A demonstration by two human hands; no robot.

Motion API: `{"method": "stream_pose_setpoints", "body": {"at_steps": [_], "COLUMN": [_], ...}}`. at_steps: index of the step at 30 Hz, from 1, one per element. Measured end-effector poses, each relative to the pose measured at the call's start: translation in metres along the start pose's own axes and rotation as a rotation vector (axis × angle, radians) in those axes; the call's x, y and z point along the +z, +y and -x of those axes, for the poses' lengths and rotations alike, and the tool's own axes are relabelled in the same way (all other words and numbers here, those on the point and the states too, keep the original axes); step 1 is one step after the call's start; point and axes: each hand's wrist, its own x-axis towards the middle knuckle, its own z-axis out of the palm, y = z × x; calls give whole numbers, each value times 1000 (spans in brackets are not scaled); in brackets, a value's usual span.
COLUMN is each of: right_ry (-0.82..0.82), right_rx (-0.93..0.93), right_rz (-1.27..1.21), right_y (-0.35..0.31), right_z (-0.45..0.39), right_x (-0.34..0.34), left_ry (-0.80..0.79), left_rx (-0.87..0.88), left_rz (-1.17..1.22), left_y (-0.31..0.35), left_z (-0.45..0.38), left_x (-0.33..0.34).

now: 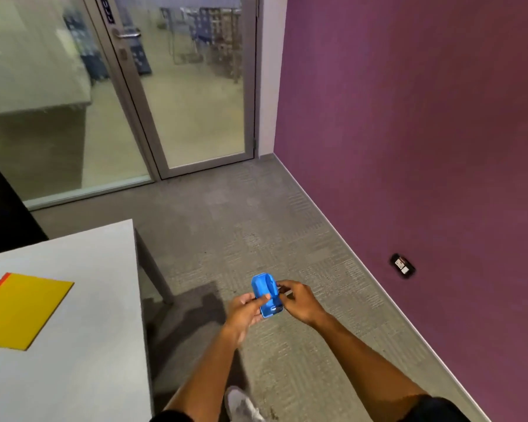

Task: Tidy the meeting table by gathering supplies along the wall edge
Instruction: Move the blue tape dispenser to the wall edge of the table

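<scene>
A shoe (244, 403) shows at the bottom edge, over carpet (256, 223). Above it, both hands hold a blue dispenser (267, 296) in the air beside the table (83, 345), not over it. The left hand (246, 312) cups it from below with the thumb curled across its side; the right hand (297, 301) pinches its right edge with bent fingers. To do this step well, I judge one hand should keep a firm hold while it is carried back over the tabletop and set down flat at the wall edge. A yellow pad (22, 309) lies on the table. Farther off stand a purple wall (424, 117), with a socket (403, 264) low down, and a glass door (192, 86).
</scene>
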Motion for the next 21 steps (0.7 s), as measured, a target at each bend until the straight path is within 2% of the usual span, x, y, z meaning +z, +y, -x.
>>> {"method": "stream_pose_setpoints", "body": {"at_steps": [7, 14, 21], "right_ry": [15, -119, -305], "right_rx": [-75, -112, -217], "right_rz": [-36, -52, -12], "right_y": [-76, -139, -206], "right_z": [-129, -264, -438], "right_x": [-15, 8, 30], "left_ry": [19, 139, 306], "left_rx": [69, 87, 84], "left_rz": [26, 65, 93], "left_y": [104, 178, 266], "left_z": [-82, -160, -274], "left_x": [-47, -107, -169]}}
